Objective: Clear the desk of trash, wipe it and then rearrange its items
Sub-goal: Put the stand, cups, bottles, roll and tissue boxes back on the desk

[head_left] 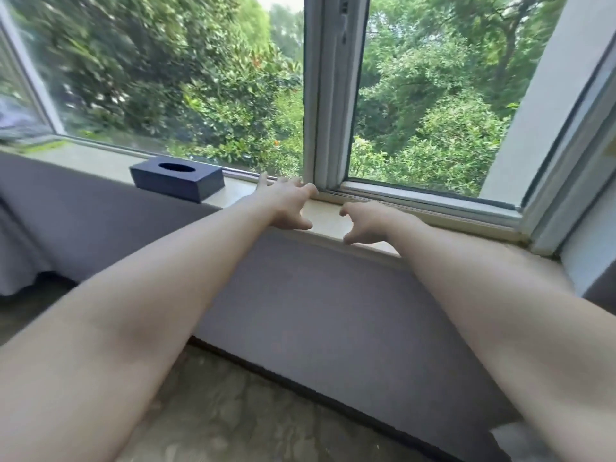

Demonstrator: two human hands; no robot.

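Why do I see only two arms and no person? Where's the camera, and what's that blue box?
There is no machine, just a person. The one picture comes from a camera worn on their head, looking forward and down, so only their arms show. The left hand and right hand reach to a pale windowsill under a window with green trees outside. Both hands have loosely bent fingers and hold nothing. The dark blue box with an oval hole on top sits on the sill, left of the hands. It looks like a tissue box, though no tissue shows.
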